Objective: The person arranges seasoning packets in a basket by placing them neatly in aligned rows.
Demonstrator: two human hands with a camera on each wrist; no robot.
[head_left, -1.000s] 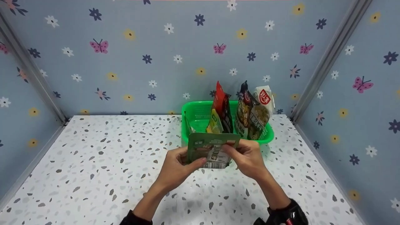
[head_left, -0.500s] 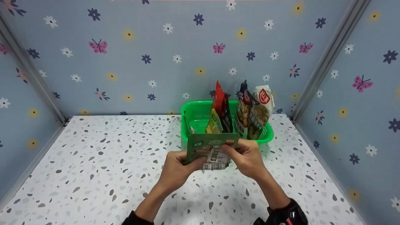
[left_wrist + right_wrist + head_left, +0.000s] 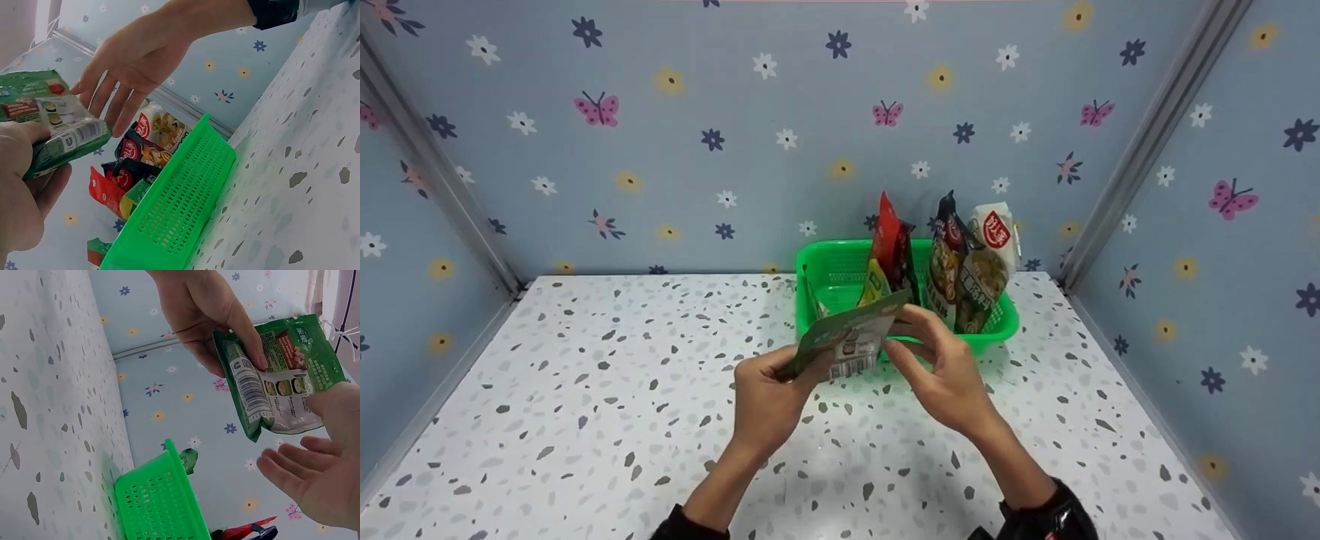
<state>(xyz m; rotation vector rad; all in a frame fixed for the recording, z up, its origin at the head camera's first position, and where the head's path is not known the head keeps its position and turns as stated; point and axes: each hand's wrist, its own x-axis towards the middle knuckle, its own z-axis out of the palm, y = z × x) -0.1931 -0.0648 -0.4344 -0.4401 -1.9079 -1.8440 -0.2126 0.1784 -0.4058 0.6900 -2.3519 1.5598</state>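
My left hand (image 3: pixel 769 401) grips a green food pouch (image 3: pixel 851 337) by its left end, thumb on the printed back and fingers behind. In the right wrist view the pouch (image 3: pixel 281 374) shows a barcode and small pictures. My right hand (image 3: pixel 941 379) is at the pouch's right edge with its fingers loosely extended. The left wrist view shows the right hand's fingers (image 3: pixel 118 107) spread beside the pouch, not curled round it; whether a fingertip touches it I cannot tell. Behind the pouch stands a green plastic basket (image 3: pixel 840 259).
Inside the basket stand a red pouch (image 3: pixel 887 240), a yellow-green one (image 3: pixel 874 285), a dark one (image 3: pixel 943 274) and a white-topped one with a red logo (image 3: pixel 996 231). The speckled table (image 3: pixel 622 375) meets flowered wall panels (image 3: pixel 750 105) behind and at both sides.
The right hand has released its pinch on the pouch and its thumb has come off the printed back. The pouch has tilted, its right end now higher, while the left hand keeps hold.
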